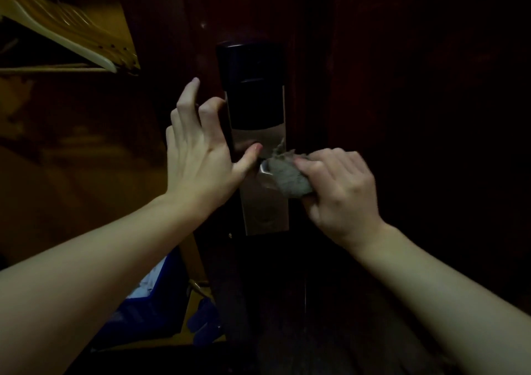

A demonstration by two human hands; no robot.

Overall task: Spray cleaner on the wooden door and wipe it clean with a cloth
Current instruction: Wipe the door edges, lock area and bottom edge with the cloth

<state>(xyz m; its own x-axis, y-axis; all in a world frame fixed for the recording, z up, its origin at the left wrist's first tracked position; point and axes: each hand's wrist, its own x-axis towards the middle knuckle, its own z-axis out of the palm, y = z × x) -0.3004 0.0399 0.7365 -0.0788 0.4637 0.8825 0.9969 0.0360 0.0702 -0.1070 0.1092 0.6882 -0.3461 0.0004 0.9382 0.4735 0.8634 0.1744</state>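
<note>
The dark wooden door (pixel 388 101) fills the middle and right of the head view, dimly lit. A lock plate (pixel 264 211), black on top and metal below, is fixed to it. My right hand (pixel 342 190) grips a bunched grey cloth (pixel 290 177) and presses it against the metal handle (pixel 263 169) on the plate. My left hand (pixel 198 147) rests at the plate's left edge, fingers bent and spread, its thumb touching the plate just above the handle. No spray bottle is in view.
Pale wooden hangers (pixel 66 29) hang in an open wardrobe at the upper left. A blue bag or cloth (pixel 155 297) lies low between my forearms. The door edge and frame run vertically just right of the lock plate.
</note>
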